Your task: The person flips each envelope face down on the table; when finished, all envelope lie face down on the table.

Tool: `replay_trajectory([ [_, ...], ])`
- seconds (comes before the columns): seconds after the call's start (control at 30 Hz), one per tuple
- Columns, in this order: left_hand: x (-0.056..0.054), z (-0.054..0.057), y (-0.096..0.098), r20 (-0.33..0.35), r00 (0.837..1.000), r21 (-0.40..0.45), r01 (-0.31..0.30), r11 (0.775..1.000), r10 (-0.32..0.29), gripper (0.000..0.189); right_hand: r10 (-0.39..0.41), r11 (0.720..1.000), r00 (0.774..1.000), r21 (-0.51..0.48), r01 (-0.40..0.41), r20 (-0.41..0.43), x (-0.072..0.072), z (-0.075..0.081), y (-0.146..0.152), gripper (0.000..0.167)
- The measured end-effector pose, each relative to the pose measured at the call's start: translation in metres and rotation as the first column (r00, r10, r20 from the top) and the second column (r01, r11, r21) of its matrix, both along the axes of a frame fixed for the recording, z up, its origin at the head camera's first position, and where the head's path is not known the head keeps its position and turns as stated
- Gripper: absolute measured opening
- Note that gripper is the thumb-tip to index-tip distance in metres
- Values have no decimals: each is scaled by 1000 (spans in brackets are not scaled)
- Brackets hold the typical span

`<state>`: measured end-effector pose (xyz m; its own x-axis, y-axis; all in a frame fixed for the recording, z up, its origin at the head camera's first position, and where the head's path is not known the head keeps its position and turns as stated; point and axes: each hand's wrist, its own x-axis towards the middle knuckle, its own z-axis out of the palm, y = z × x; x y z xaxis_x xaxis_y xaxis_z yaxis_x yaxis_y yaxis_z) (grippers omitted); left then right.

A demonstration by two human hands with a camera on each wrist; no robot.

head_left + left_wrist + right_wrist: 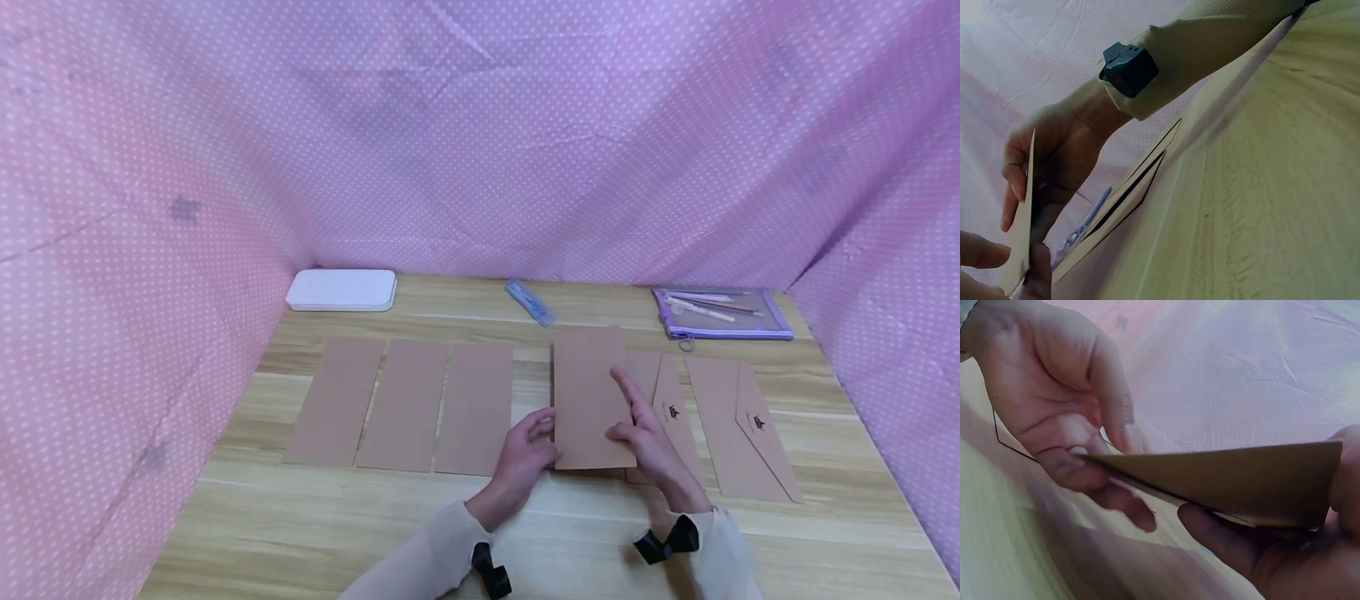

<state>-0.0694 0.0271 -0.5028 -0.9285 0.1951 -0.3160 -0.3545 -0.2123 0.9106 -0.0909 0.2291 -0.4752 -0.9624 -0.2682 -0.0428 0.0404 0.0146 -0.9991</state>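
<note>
A brown kraft paper envelope [588,392] is held just above the table, its plain side facing up. My left hand [519,465] pinches its left edge, thumb on top and fingers beneath, as the right wrist view shows. On the opposite edge my right hand [658,450] grips it, with thumb and index finger lying over the plain side. Partly behind the right hand lies an envelope [678,446] flap side up, with a small black crown print. Another crown-printed envelope [735,433] lies farther right. The held envelope's underside [1241,481] is in shadow.
Left of my hands, three plain brown envelopes [474,408] lie in a row. Along the back stand a white case [341,290], a blue packaged item [530,302] and a purple-edged mesh pouch [723,333] of pens. Pink dotted cloth [480,167] surrounds the wooden table.
</note>
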Motion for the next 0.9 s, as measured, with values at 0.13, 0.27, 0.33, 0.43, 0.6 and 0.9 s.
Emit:
replay_trajectory([
  [0.13, 3, 1, -2, -8, 1000, -8, 12, 1000, -12, 59, 3, 1000, 1000, -16, -4, -16, -1, -4, 0, 93],
  [0.27, 3, 4, -6, -34, 999, -18, 22, 1000, -22, 58, 2, 1000, 1000, -10, -2, -24, -1, -5, -1, 93],
  [0.33, 3, 5, -8, -43, 999, -29, 22, 999, -23, 58, 0, 1000, 1000, 7, 0, -11, -1, -5, -1, 92],
  [0.43, 4, 6, -11, -57, 998, -49, 22, 999, -25, 57, -3, 999, 1000, 51, 2, 21, -1, -3, -1, 90],
  [0.6, 5, 4, -14, -54, 998, -67, 17, 998, -21, 55, 6, 988, 1000, 156, -10, 28, 2, -2, -1, 85],
  [0.9, 7, 1, -19, -79, 997, -108, 0, 994, -9, 55, 11, 972, 1000, 235, -8, -11, 18, -10, 0, 80],
])
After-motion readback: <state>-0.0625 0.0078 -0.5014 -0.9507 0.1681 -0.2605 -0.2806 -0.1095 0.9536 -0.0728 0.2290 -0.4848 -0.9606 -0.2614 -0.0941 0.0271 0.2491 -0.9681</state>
